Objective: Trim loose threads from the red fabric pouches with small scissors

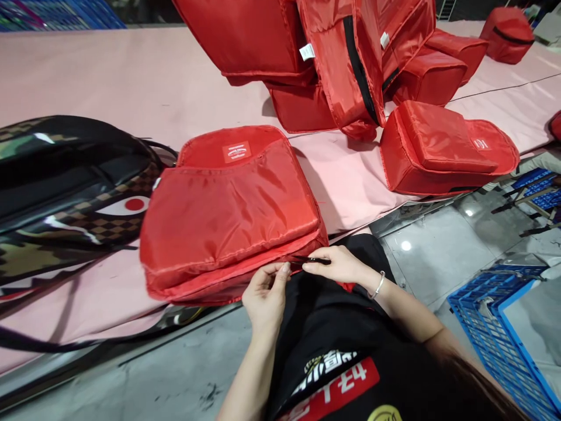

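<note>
Left hand (265, 295) fingers pinch red bag (228, 216) seam, right hand (335, 264) pinches small dark tool (313, 261) w/ tip at fabric; slip could nick lining or fingertip.

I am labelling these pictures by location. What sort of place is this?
Probably a bag workshop or factory: many alike red bag inserts piled on a long pink worktable, blue plastic crates on the floor, and hands working one red insert.

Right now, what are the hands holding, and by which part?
Both hands pinch the near bottom edge of the red bag: the left hand and the right hand meet at its seam. What the dark strip there is cannot be told.
</note>
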Available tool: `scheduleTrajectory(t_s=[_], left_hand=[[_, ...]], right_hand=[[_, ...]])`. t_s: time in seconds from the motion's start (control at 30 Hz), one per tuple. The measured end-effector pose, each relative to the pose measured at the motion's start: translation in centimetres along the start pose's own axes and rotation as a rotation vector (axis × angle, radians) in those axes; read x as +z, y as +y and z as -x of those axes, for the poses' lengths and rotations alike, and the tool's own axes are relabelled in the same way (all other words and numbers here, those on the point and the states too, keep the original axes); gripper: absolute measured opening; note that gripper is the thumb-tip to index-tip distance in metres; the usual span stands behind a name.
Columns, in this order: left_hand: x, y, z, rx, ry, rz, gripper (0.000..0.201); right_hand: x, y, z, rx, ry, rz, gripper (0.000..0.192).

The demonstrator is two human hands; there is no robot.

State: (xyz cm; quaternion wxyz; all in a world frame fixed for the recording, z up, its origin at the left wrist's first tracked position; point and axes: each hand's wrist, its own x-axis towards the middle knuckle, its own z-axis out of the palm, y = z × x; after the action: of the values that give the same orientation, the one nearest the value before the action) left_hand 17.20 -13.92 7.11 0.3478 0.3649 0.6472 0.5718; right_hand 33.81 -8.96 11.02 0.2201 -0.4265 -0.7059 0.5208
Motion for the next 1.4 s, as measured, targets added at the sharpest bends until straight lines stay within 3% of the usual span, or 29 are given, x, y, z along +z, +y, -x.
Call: scheduleTrajectory(t_s=[0.17, 0.63, 1.4], left_hand=[[-0.3, 0.0, -0.1, -0.007, -0.002, 0.004, 0.029], [-0.4, -0.6, -0.2, 0.013, -0.016, -0.019, 0.03], [-0.5, -0.5, -0.2, 0.02, -0.024, -0.029, 0.028]], right_hand=[[0.3, 0.7, -1.8, 0.069, -0.101, -0.033, 0.032], [0.0, -0.2, -2.2, 0.109, -0.091, 0.048, 0.033], [-0.4, 0.2, -3.4, 0.014, -0.13, 0.112, 0.025]])
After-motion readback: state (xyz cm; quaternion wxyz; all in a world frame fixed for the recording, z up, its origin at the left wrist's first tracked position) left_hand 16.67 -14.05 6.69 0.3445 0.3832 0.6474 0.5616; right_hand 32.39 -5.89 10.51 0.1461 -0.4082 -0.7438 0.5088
